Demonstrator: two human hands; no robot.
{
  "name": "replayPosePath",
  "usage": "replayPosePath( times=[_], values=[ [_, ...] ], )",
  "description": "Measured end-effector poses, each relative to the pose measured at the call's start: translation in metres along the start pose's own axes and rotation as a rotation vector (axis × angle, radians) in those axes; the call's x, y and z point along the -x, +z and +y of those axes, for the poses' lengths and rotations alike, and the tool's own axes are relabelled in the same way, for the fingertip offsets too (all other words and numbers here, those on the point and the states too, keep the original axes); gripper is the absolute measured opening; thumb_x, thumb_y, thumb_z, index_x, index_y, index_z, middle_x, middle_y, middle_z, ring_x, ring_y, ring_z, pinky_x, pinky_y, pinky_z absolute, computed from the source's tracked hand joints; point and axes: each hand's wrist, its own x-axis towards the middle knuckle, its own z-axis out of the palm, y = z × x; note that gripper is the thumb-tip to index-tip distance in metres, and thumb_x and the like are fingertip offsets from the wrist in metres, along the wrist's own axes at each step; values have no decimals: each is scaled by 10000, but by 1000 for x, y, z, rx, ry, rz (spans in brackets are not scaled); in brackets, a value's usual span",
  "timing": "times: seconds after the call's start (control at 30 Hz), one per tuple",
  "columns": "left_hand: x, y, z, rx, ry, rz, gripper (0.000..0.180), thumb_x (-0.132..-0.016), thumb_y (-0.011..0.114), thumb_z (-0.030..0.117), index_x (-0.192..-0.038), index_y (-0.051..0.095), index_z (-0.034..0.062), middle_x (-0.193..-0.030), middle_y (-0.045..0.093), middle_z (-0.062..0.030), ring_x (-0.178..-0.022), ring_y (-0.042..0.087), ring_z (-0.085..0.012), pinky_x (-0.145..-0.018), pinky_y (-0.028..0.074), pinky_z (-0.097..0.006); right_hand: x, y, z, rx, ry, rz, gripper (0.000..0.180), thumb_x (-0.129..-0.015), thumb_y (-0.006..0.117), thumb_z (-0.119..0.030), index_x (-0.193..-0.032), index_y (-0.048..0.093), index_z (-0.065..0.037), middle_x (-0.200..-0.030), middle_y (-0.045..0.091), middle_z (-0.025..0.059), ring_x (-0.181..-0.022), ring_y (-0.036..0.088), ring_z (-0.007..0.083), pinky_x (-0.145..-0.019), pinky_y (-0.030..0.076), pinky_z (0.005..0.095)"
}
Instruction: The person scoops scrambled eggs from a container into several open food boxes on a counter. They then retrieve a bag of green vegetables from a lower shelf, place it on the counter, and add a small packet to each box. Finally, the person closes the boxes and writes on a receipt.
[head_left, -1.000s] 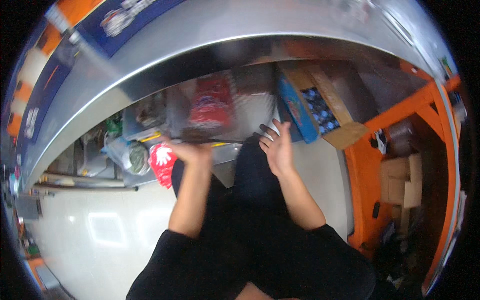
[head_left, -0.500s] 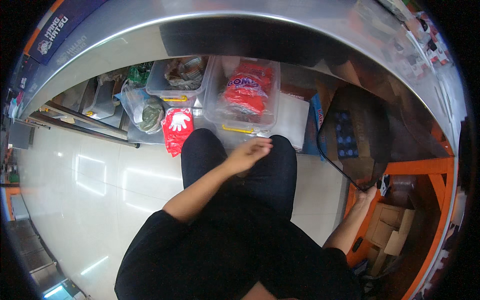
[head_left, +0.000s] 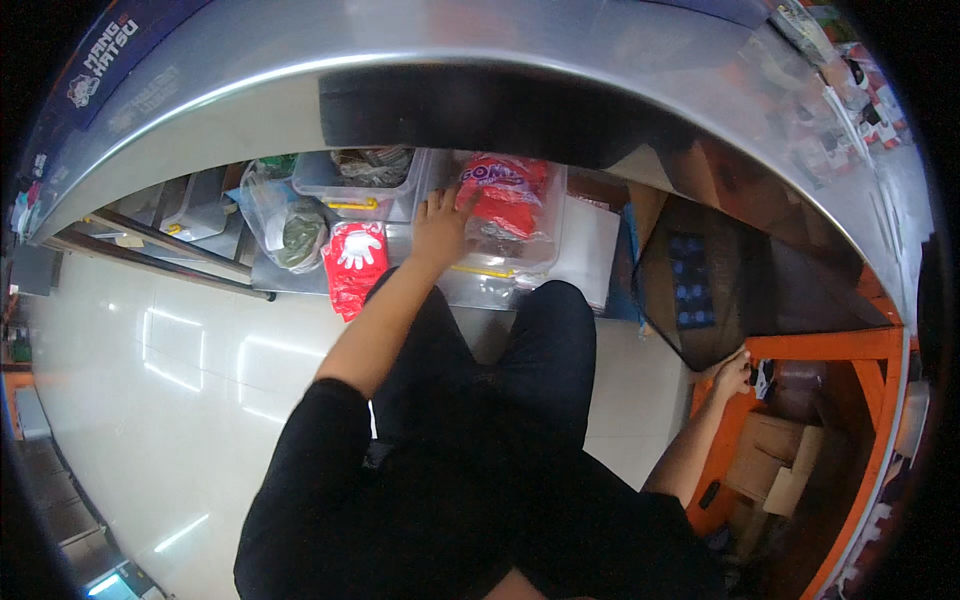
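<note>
From where I stand, the dark mesh panel (head_left: 703,345) is up at right, not set down, its near corner clamped in the right hand's (head_left: 733,376) grip, while the left hand (head_left: 441,236), fingers apart, is at the clear bin (head_left: 553,228), whose red package (head_left: 508,190) lies inside, ungrasped.

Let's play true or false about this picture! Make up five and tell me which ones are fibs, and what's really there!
1. The left hand is at the clear plastic bin with red packaging inside. True.
2. The right hand holds a cardboard box. False: it holds the edge of a dark see-through panel.
3. The packet with a white hand shape is red. True.
4. The latch on the bin near the left hand is green. False: it's yellow.
5. The person's sleeves are white. False: they're black.
</note>
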Motion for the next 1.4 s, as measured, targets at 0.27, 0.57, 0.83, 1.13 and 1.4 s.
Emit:
replayPosePath(
  times=[0.27,0.57,0.83,1.13,1.4],
  values=[
    [-91,49,-51,92,-132,-226,375,-831,685,252,-1162,664,79,-1153,649,-160,-1074,614,-334,-903,491,-441,12,-60,30,-4,-495,46,644,-963,528,-585,-1278,566,-24,-1359,393,247,-1194,472,369,-1002,412,477],
    [-16,33,-48,192,-184,-398,404,-797,727,246,-1153,650,70,-1130,643,-152,-1050,609,-310,-894,489,-424,64,-44,23,-123,-573,-163,443,-990,605,-362,-1250,548,-9,-1285,447,144,-1088,506,244,-899,437,366],
    [-48,83,4,145,-153,-412,436,-768,764,241,-1145,639,63,-1110,637,-144,-1028,605,-289,-885,488,-408,114,-22,13,-228,-639,-387,313,-995,608,-266,-1200,552,-36,-1248,448,90,-956,496,170,-795,443,287],
    [-22,56,-13,190,-160,-435,476,-734,806,235,-1135,625,54,-1088,631,-135,-1004,599,-264,-875,486,-390,119,-41,33,-190,-492,-540,355,-976,617,-263,-1214,525,-17,-1318,428,140,-1064,557,272,-851,500,386],
    [-45,77,-5,136,-164,-461,515,-704,843,230,-1127,613,46,-1068,625,-128,-982,595,-243,-867,484,-375,133,-36,41,-177,-539,-675,315,-930,659,-155,-1203,537,-54,-1275,459,135,-929,609,219,-759,531,324]
  ],
)
